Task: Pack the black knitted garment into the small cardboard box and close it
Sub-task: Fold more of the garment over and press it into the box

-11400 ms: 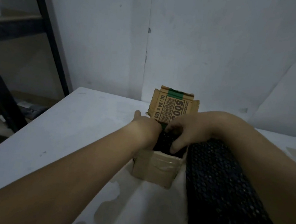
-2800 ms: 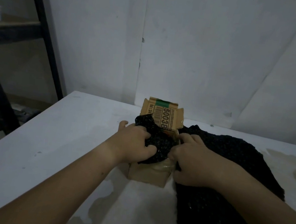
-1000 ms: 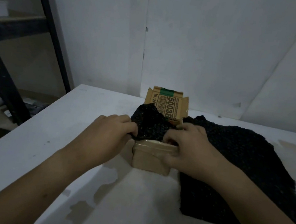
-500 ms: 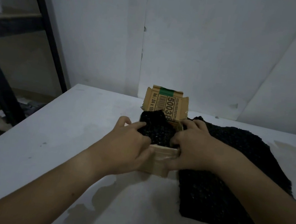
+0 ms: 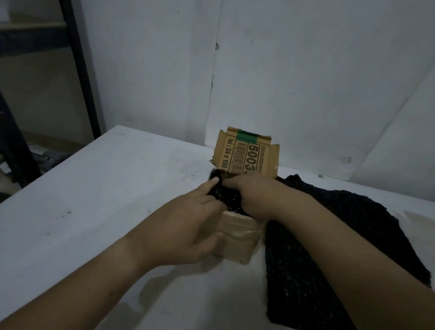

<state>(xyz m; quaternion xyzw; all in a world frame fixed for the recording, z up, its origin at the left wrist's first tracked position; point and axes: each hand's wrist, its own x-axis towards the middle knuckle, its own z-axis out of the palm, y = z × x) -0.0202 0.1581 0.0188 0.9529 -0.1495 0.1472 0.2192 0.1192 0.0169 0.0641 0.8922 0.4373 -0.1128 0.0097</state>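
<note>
White table (image 5: 72,203), scuffed and patchy, backs onto plain white wall panels (image 5: 302,66); dark metal shelving (image 5: 71,42) at left (dim light). Small cardboard box (image 5: 238,237) stands mid-table, printed flap (image 5: 247,152) upright behind. Black knitted garment (image 5: 338,231) is partly stuffed inside, the rest spread rightward on the table. Left hand (image 5: 191,224) clasps the box's left side, fingertips on the knit. Right hand (image 5: 253,195) curls into the knit at the box mouth.

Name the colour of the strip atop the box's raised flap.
Green strip, seen in the head view.
</note>
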